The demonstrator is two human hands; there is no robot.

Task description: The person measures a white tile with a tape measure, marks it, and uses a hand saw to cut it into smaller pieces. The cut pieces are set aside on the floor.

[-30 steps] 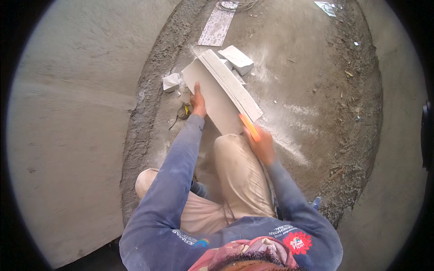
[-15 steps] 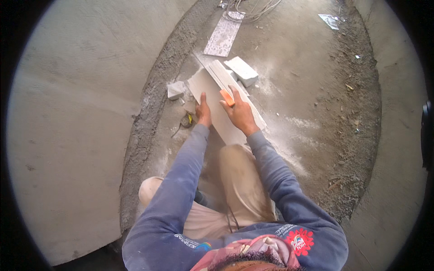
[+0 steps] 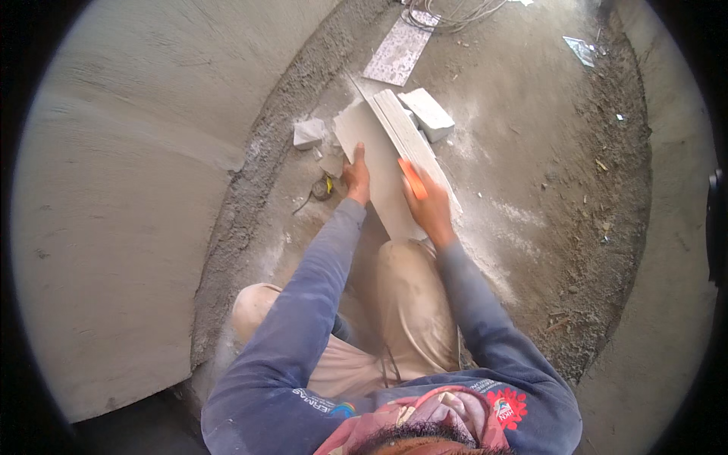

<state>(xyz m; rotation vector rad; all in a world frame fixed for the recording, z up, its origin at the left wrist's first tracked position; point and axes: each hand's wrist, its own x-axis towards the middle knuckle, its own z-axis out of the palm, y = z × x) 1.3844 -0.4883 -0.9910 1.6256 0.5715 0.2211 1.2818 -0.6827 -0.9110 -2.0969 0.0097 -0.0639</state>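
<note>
My left hand (image 3: pixel 356 180) is closed on the left edge of a pale flat board (image 3: pixel 378 171), its thumb on the upper face. The board lies slanted in front of my raised knee. Grooved pale strips (image 3: pixel 393 120) run lengthwise along its right side. My right hand (image 3: pixel 434 211) is wrapped round an orange hand tool (image 3: pixel 412 179), held against these strips. Fingers and palm cover part of the tool, so its exact kind cannot be made out. A black and yellow tape measure (image 3: pixel 323 186) lies on the ground left of my left hand.
Beyond the board rests a white block (image 3: pixel 427 114), and a smaller broken block (image 3: pixel 309 133) sits to its left. Farther off are a speckled panel (image 3: pixel 402 49) and a coiled cable (image 3: pixel 455 17). White dust and rubble cover the ground at right; curved concrete walls rise on both sides.
My right hand has drawn the orange tool toward me along the strips, and its fingers have curled further round it. My left hand keeps its hold on the board. The view has shifted slightly.
</note>
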